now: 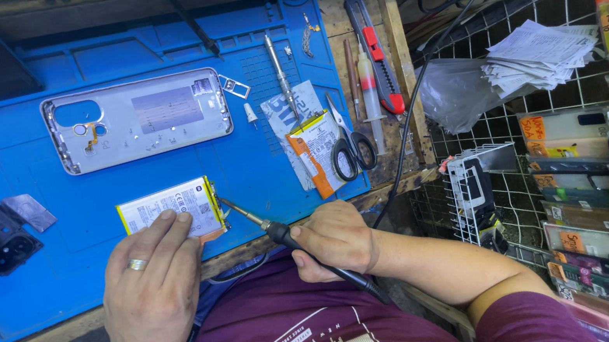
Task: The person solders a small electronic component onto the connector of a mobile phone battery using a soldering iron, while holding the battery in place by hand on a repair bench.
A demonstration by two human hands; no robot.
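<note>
Cluttered repair desk under me, mostly covered by a blue work mat (30, 230). Near the mat's front edge lies a flat phone battery (168, 205) with a white label and yellow rim. My left hand (149, 289), wearing a ring and a dark wristband, rests palm down with its fingertips pressing the battery's front edge. My right hand (335, 239) is closed around the dark handle of a soldering iron (282, 235), whose thin metal tip touches the battery's right end, beside the orange flex there.

Farther back on the mat, toward the middle, a silver phone back cover (137, 120) lies inside-up. To its right, near the mat's right edge, lies a second battery (315, 151) in orange and white, with black-handled scissors (349, 141) just beside it. Beyond the mat, along the desk's right edge, lie a syringe (368, 88) and a red utility knife (374, 48). At the mat's left edge sits a small black block (3, 232).
</note>
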